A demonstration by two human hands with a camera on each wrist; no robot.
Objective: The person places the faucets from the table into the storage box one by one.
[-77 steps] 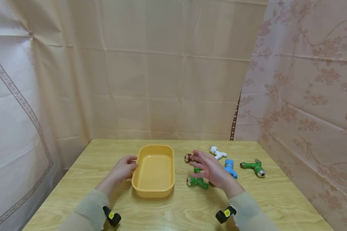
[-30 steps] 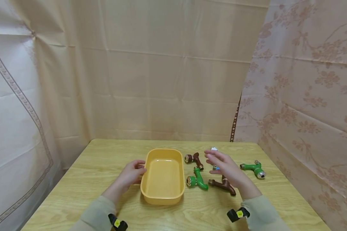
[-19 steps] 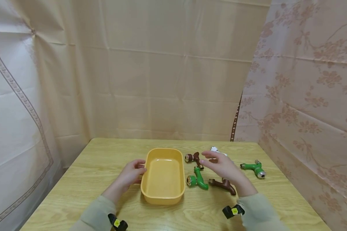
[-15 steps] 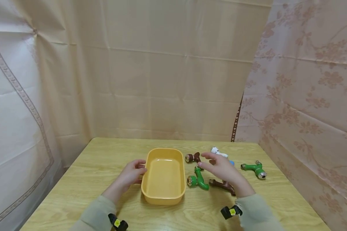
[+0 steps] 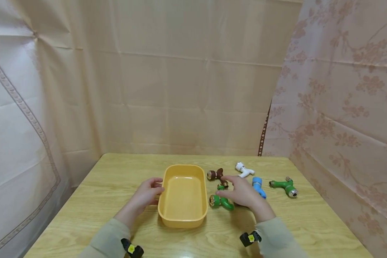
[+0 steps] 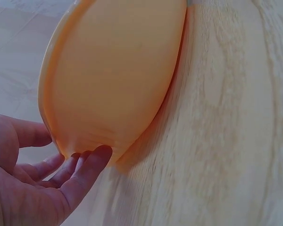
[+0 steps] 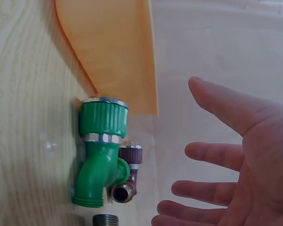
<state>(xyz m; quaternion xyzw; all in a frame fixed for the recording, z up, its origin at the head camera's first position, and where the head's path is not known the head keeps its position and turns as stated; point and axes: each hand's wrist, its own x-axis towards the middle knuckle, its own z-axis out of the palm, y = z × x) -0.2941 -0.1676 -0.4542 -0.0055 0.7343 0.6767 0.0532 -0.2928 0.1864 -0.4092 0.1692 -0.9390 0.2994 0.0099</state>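
My left hand (image 5: 146, 193) rests its fingertips against the outer left wall of a yellow plastic tub (image 5: 182, 223); the left wrist view shows the fingers (image 6: 87, 172) spread along that wall, close to the rim. My right hand (image 5: 243, 193) hovers with spread fingers over a green tap (image 5: 226, 204), covering part of it. In the right wrist view, nothing lies between the thumb and fingers, and the green tap (image 7: 101, 117) is beside the hand. Just behind it lies a brown tap (image 5: 213, 175). Another brown tap is mostly hidden under the right hand.
A white tap (image 5: 245, 171) lies at the back and a blue tap (image 5: 258, 188) right of my right hand. Farther right is a second green tap (image 5: 285, 186). The wooden table (image 5: 132, 165) ends at a hanging beige cloth (image 5: 180, 107).
The tub has shifted right and nearer with my left hand against it. My right hand first went right, then came back left and lower over the green tap, uncovering the blue and white taps.
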